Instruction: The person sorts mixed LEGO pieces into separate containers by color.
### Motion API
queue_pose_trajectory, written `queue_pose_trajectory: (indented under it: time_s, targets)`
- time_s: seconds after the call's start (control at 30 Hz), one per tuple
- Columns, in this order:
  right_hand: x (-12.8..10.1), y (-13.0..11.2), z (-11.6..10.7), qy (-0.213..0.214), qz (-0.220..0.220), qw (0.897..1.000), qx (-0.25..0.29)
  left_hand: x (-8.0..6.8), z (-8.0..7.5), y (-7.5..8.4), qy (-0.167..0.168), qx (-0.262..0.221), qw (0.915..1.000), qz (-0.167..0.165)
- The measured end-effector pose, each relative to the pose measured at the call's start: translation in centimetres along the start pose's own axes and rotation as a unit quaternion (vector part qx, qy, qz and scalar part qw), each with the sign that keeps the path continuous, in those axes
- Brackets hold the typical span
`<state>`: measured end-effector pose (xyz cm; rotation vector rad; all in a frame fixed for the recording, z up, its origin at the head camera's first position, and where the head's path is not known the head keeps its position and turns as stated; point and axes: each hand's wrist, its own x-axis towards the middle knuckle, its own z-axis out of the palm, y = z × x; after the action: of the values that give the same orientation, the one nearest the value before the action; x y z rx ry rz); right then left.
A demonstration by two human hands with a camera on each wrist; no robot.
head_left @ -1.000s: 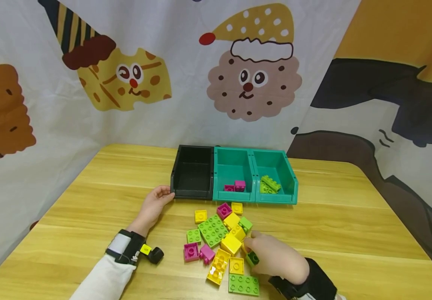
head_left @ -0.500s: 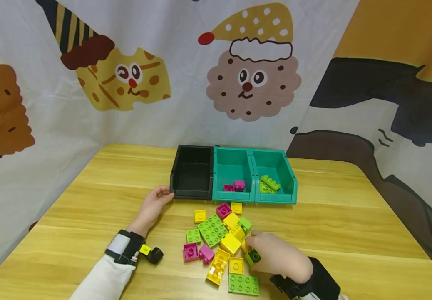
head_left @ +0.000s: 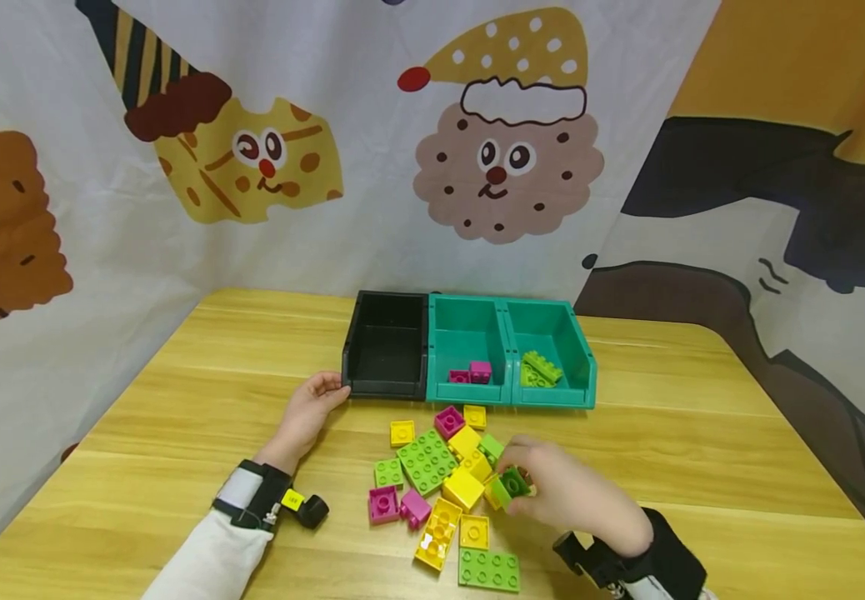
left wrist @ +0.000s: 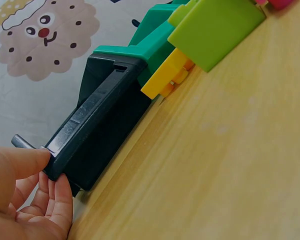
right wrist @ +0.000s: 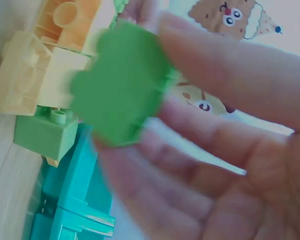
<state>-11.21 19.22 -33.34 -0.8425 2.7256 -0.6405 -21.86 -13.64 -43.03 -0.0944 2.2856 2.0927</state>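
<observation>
Here the right hand [head_left: 552,492] pinches a green brick [head_left: 513,482] just above the pile [head_left: 443,475] on the table [head_left: 702,450], fingers curled round it. The grip looks shallow and the wrist view is blurred, so the brick could slip and drop among the loose bricks. The left hand [head_left: 308,412] rests with relaxed fingers touching the black bin's [head_left: 387,342] corner; a nudge there could shift the joined teal bins [head_left: 511,346].

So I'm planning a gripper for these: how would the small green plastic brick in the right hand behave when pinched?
The small green plastic brick looks rigid and light: the right hand lifts it with fingertips alone. Its smooth faces might slip. Its blocky shape shouldn't roll.
</observation>
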Motion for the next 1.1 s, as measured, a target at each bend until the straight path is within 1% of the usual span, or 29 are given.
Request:
queue_pose_trajectory:
  time_s: [0.07,0.17,0.3,0.4,0.47,0.57,0.67,0.87,0.97,1.1]
  targets:
    - [0.1,0.0,-0.3,0.046,-0.021,0.999,0.021,0.0,0.0,0.0,0.001,0.0,1.0,-0.001]
    - [0.2,0.1,-0.3,0.114,-0.037,0.992,0.047,0.0,0.0,0.0,0.002,-0.001,1.0,-0.001]
    - [0.3,0.2,-0.3,0.189,-0.029,0.979,0.074,0.0,0.1,-0.1,0.005,-0.003,1.0,0.002]
    - [0.4,0.6,-0.5,0.237,-0.024,0.968,0.079,0.1,0.2,-0.1,0.005,0.001,1.0,0.004]
    - [0.6,1.0,-0.9,0.261,-0.02,0.962,0.074,0.2,0.2,-0.2,0.006,0.002,1.0,0.005]
    - [0.9,1.9,-2.0,0.278,-0.004,0.959,0.055,0.3,0.2,-0.2,0.008,-0.001,1.0,0.004]
    - [1.5,2.9,-3.7,0.284,0.02,0.958,0.036,0.4,0.2,-0.2,0.009,-0.005,0.9999,0.002]
    - [2.9,5.0,-7.0,0.312,0.05,0.949,-0.008,0.3,0.1,-0.2,0.008,-0.006,1.0,0.002]
    - [3.9,6.3,-7.9,0.305,0.074,0.949,-0.028,0.3,0.1,-0.2,0.008,-0.006,1.0,0.002]
    - [5.1,7.8,-8.0,0.272,0.11,0.955,-0.044,0.3,0.1,-0.2,0.009,-0.004,0.9999,0.003]
